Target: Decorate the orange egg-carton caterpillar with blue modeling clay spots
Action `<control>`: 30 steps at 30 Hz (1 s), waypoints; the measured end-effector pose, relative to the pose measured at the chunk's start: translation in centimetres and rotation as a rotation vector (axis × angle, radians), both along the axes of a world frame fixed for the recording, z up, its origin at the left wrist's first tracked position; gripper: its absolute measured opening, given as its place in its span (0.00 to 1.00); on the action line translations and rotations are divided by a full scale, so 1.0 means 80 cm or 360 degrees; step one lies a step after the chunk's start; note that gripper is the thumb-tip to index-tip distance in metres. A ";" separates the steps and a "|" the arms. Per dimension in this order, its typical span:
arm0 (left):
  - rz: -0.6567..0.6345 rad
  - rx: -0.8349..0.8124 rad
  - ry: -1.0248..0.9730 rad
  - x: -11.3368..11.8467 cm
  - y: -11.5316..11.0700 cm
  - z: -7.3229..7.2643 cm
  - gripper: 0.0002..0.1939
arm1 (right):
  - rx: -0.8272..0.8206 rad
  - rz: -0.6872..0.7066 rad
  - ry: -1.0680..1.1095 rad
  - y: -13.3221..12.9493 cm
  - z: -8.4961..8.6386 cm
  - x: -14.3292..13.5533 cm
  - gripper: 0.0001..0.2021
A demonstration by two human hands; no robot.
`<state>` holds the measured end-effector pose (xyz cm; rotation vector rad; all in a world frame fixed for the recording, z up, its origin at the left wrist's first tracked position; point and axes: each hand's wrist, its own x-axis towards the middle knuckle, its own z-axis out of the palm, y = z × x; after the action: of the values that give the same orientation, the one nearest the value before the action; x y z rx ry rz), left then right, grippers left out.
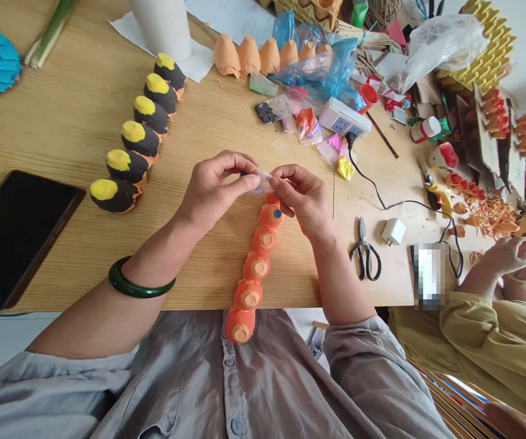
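My left hand (219, 190) and my right hand (303, 198) pinch a small clear plastic bag (259, 184) between them; something blue shows by the left fingertips, partly hidden. Just below the hands, a row of orange-painted egg-carton cups (254, 283) runs toward me, its near end over the table edge against my shirt. The cup tips show bare, pale orange rounds. A blue dot (277, 214) sits near the far end, whose last part the right fingers cover. To the left stands a row of black cups with yellow tops (140, 144).
A phone (18, 235) lies at left. Scissors (364, 251), a white charger (393, 231) and a power strip (344, 117) with a cable are at right. Unpainted carton cups (269, 56) and a blue plastic bag (320, 70) lie behind. Another person's hand (509, 259) is far right.
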<state>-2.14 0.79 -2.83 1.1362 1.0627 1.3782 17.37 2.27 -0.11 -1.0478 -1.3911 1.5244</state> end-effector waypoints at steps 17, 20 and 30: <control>0.0269 0.0053 0.0651 0.005 -0.019 0.018 0.12 | 0.0134 -0.0100 -0.0063 -0.010 -0.014 -0.016 0.23; 0.0282 0.0055 0.0640 0.006 -0.020 0.020 0.12 | 0.0173 -0.0072 -0.0076 -0.013 -0.013 -0.017 0.25; -0.0128 -0.0276 -0.0016 0.009 -0.014 0.023 0.09 | -0.0102 -0.0409 0.0056 -0.011 -0.019 -0.016 0.19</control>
<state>-1.41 -0.29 -0.99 1.0330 1.0952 1.2033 16.09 1.41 -1.65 -1.1841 -1.1412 1.3985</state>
